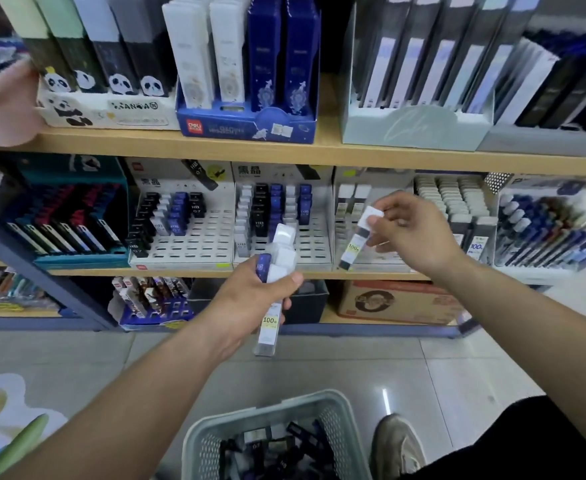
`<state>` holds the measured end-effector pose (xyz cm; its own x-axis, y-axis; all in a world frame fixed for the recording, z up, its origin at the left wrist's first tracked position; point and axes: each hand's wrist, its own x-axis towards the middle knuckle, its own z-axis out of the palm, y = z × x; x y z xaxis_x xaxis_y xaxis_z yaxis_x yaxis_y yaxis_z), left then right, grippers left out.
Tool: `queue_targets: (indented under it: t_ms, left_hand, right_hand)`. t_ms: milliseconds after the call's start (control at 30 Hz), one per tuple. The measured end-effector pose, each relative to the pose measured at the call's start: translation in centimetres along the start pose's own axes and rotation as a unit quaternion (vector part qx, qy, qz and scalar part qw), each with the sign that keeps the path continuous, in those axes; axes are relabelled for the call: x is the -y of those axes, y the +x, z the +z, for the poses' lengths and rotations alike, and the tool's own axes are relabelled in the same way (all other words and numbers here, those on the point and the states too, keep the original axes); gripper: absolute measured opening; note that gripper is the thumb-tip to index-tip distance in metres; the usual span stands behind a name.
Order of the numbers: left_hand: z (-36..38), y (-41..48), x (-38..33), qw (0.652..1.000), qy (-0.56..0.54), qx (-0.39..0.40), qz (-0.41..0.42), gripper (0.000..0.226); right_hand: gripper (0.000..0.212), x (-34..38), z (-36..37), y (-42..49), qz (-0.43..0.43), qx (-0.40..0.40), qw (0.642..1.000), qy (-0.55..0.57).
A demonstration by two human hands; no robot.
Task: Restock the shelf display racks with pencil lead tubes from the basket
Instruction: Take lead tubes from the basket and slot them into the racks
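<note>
Where the middle shelf (pixel 94 271) carries white display racks side by side, the left rack (pixel 194 244) holds black and blue tubes toward its back left corner. The left hand (pixel 253 299) grips a bundle of lead tubes (pixel 279 258), upright, before the shelf's front edge. Below it, the basket (pixel 267 405) stands on the floor with more tubes inside. The right hand (pixel 412 233) pinches a single tube (pixel 355 239), tilted, in front of the right rack (pixel 378 263).
</note>
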<state>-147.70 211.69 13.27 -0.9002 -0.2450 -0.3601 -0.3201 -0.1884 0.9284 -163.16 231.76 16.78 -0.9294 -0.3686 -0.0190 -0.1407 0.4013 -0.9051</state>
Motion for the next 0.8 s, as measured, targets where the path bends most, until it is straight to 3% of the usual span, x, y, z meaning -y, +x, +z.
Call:
queue_targets:
  t_ms: [100,167,300,567,800]
  left_hand:
    - [0.8,0.6,0.2,1.000,0.005,0.010,0.008,0.015]
    - [1.3,0.9,0.2,1.000,0.007,0.010,0.014,0.014]
    - [1.8,1.4,0.1,1.000,0.008,0.005,0.012,0.017]
    - [1.8,1.8,0.3,1.000,0.003,0.001,0.019,0.012]
    - [1.4,1.6,0.1,1.000,-0.009,-0.006,0.020,0.012]
  right_hand:
    - [0.007,-2.5,-2.2,3.2,-0.068,-0.071,0.980,-0.175]
    - [0.006,-3.3,-3.1,4.9,-0.100,-0.104,0.961,-0.235]
    - [0.014,-3.9,-2.9,7.7,-0.111,-0.083,0.944,-0.298]
    - [0.010,-4.6,-2.9,9.9,-0.136,-0.084,0.927,-0.341]
    - [0.011,-5.6,-3.7,9.1,-0.113,-0.059,0.957,-0.261]
